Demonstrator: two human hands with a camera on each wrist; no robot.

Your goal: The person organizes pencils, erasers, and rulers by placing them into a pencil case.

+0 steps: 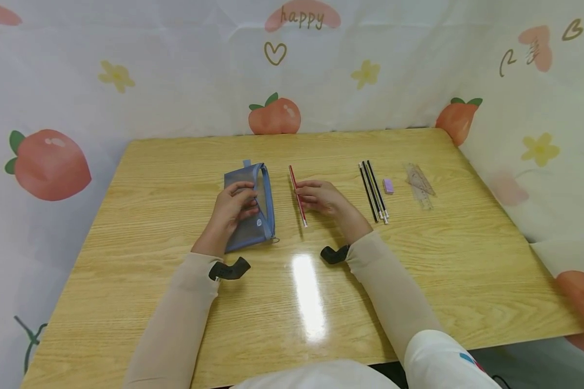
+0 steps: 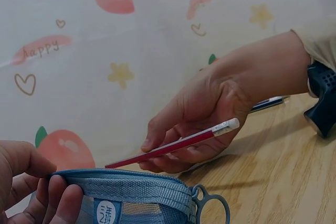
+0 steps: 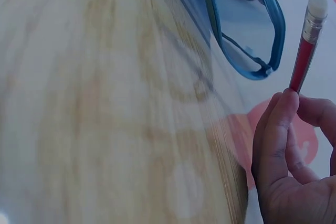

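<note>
A blue mesh zip pencil case [image 1: 245, 229] lies on the left of the table, its zipped mouth spread apart toward the right. My left hand [image 1: 236, 205] grips the edge of that mouth, thumb and fingers curled over it in the left wrist view. Just right of the case, a red pencil [image 1: 299, 202] with a white eraser end [image 2: 231, 124] is pinched between thumb and fingers of my right hand [image 1: 323, 199]. The pencil is held above the table, apart from the case. In the right wrist view the case's opening [image 3: 247, 72] shows beside the pencil.
Several dark pencils [image 1: 372, 192] lie side by side right of my right hand. Beyond them are a purple eraser [image 1: 388, 186] and clear plastic rulers [image 1: 420, 186]. A patterned cloth [image 1: 190, 70] hangs along the back and sides of the wooden table [image 1: 175, 162].
</note>
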